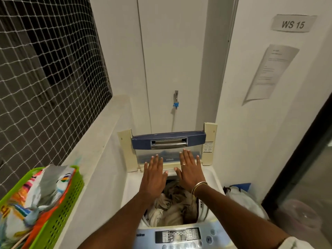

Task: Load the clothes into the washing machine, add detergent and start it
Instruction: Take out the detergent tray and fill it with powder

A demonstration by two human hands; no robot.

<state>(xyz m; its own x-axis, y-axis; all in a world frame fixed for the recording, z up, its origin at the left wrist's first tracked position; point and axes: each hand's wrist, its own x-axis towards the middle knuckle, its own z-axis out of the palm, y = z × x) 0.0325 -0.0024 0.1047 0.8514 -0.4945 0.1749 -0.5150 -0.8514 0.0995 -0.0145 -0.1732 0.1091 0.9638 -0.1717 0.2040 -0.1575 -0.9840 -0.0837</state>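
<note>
Both hands, left hand and right hand, hover spread flat, palms down, holding nothing. The clothes lie in the washing machine directly beneath them. The folded lid stands crosswise just beyond the fingertips, and the right hand reaches nearer to it.

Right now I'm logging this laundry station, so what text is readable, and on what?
"WS 15": grey label on the right wall.
Paper sheet below it: too small to read.
Control panel wording: blurred, unreadable.
Lid sticker: too small.
</note>
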